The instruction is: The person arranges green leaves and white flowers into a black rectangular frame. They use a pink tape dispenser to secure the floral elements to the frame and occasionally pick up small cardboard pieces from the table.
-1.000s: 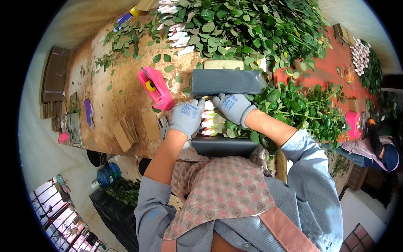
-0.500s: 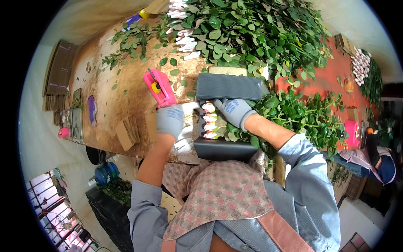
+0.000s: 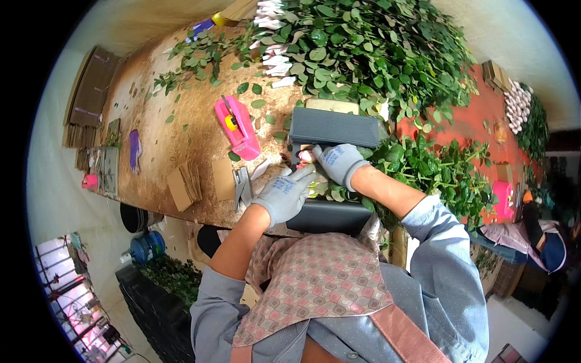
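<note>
A short row of pink-and-white roses (image 3: 306, 156) lies between a dark ribbed block (image 3: 334, 126) and a black padded block (image 3: 330, 216). My left hand (image 3: 281, 196), in a grey glove, lies over the nearer rose heads with its fingers stretched out, hiding most of them. My right hand (image 3: 340, 162), gloved alike, closes at the far end of the row, thumb and fingertips against a rose head. Its other fingers are partly hidden. Left of my left hand stands a grey metal tool like a stapler (image 3: 242, 186). Beyond it lies a pink tape dispenser (image 3: 242, 136) with a yellow hub.
A large heap of leafy stems (image 3: 375, 54) with white-wrapped heads covers the far table. More leafy stems (image 3: 442, 172) lie to the right. Cardboard pieces (image 3: 184, 186) and a purple glove (image 3: 134, 150) are at the left. Another person (image 3: 523, 239) is at the far right.
My left hand has moved right, from below the pink dispenser onto the rose heads, uncovering the grey metal tool. My right hand stays at the row's far end.
</note>
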Demonstrator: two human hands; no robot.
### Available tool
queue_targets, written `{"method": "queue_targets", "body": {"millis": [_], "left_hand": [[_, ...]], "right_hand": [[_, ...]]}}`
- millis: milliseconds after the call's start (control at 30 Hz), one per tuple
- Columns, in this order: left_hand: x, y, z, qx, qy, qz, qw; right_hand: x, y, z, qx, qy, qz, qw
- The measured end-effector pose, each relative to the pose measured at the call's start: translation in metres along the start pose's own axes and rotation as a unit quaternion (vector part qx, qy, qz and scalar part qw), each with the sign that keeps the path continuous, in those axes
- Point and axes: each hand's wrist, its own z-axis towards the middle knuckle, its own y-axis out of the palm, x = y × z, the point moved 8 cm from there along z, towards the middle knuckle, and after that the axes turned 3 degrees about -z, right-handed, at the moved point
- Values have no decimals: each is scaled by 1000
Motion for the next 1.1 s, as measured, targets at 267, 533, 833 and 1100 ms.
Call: {"method": "queue_targets", "body": {"millis": [267, 533, 833, 1100], "left_hand": [[18, 2, 11, 37, 15, 192, 981], [17, -5, 23, 4, -6, 163, 987], [21, -9, 27, -15, -15, 156, 987], [15, -8, 25, 19, -11, 139, 990]], "right_hand": [[-2, 8, 2, 10, -15, -17, 1000], [-12, -24, -6, -9, -12, 13, 1000], [167, -154, 101, 213, 172, 74, 959], [312, -158, 135, 277, 335, 82, 897]]}}
